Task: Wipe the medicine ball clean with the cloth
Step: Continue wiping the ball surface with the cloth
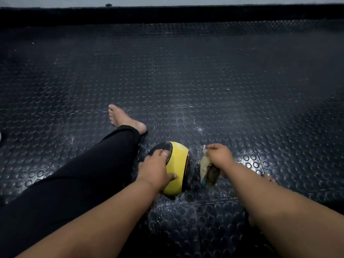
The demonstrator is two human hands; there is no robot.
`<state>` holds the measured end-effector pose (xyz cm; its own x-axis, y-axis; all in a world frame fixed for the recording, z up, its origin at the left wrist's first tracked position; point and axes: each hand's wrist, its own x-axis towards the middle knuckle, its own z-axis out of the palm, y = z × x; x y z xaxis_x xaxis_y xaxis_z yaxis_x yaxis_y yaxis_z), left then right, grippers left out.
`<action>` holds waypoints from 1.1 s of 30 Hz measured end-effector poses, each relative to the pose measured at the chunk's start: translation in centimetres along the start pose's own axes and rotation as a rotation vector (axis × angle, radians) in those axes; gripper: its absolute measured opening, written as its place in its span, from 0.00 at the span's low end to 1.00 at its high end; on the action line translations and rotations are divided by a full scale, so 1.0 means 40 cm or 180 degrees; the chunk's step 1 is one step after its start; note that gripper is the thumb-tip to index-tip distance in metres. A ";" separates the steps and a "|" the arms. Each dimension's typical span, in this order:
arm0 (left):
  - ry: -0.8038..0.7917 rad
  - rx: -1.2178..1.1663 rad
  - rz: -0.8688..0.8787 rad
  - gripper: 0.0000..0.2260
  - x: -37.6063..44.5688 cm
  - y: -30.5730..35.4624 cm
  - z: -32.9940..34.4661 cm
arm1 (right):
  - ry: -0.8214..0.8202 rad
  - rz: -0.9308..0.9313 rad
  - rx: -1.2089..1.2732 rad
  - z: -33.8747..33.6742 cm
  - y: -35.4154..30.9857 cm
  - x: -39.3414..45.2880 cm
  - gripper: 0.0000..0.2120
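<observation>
Left hand (155, 167) spread over yellow-black medicine ball (176, 168) on studded rubber floor (223, 81), steadying it, fingers relaxed. Right hand (219, 155) clenches bunched cloth (205, 168), just right of ball, not touching. Advice: press cloth flat on yellow panel, rotate ball under left palm. No containers visible.

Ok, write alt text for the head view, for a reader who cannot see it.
A person sitting on a dark studded floor mat holds a yellow and black ball with the left hand and grips a crumpled cloth in the right hand, just beside the ball. A bare foot and a leg in black stretch out to the left.
</observation>
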<state>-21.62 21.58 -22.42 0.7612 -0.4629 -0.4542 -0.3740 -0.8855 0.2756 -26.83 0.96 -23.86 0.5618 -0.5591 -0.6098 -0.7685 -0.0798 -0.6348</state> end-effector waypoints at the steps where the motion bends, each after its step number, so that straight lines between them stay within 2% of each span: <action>1: 0.0232 -0.0145 -0.0110 0.34 -0.003 -0.008 -0.008 | -0.0021 0.0203 0.0481 -0.004 -0.001 0.002 0.10; 3: 0.0545 -0.0685 -0.0480 0.29 -0.007 -0.024 -0.016 | -0.0281 0.0625 0.0978 0.004 -0.002 -0.014 0.04; 5: 0.0481 -0.1228 -0.0779 0.30 0.007 -0.042 -0.017 | -0.0690 0.0908 0.0994 0.013 0.000 -0.030 0.07; 9: -0.0689 -0.1765 -0.1074 0.51 0.027 -0.081 -0.002 | -0.1280 0.0986 0.0816 0.051 0.020 -0.054 0.08; 11: -0.1111 -0.1546 -0.0972 0.60 0.017 -0.089 0.018 | -0.1406 0.1031 0.0783 0.081 0.024 -0.065 0.08; 15: -0.0929 -0.1316 -0.0722 0.66 -0.003 -0.094 0.034 | -0.1306 0.0960 0.0576 0.095 0.020 -0.075 0.09; 17: -0.0807 -0.1341 -0.0643 0.66 -0.001 -0.100 0.031 | -0.1267 0.0965 0.0526 0.086 0.021 -0.083 0.08; 19: -0.0774 -0.1264 -0.0548 0.66 0.000 -0.096 0.028 | -0.1316 0.0992 0.0442 0.079 0.022 -0.102 0.03; 20: -0.0755 -0.1218 -0.0485 0.66 -0.001 -0.094 0.027 | -0.1359 0.0997 0.0448 0.078 0.032 -0.104 0.07; 22: -0.0707 -0.1149 -0.0320 0.65 -0.004 -0.087 0.021 | -0.1351 0.0897 0.0407 0.072 0.049 -0.109 0.27; 23: -0.0646 -0.1117 -0.0232 0.63 -0.006 -0.084 0.016 | -0.1331 0.0804 0.0408 0.069 0.051 -0.114 0.29; 25: -0.0468 -0.1100 -0.0106 0.58 -0.003 -0.072 0.007 | -0.1317 0.0589 0.0213 0.067 0.046 -0.127 0.20; 26: -0.0364 -0.1115 -0.0073 0.54 0.000 -0.063 0.007 | -0.1278 0.0403 -0.0090 0.070 0.044 -0.125 0.19; 29: -0.0206 -0.1051 -0.0125 0.39 -0.002 -0.036 0.018 | -0.0805 -0.0343 -0.1456 0.089 0.020 -0.129 0.16; 31: -0.0311 -0.0915 -0.0120 0.39 -0.007 -0.029 0.026 | -0.0479 -0.0638 -0.1726 0.104 0.009 -0.133 0.11; 33: -0.0355 -0.0850 -0.0090 0.42 -0.013 -0.037 0.025 | -0.0221 -0.0871 -0.1570 0.110 0.005 -0.138 0.07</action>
<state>-21.99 23.11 -23.44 0.7008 -0.4529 -0.5511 -0.1896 -0.8631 0.4682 -28.73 7.65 -22.72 0.7665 -0.4097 -0.4946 -0.6349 -0.5995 -0.4873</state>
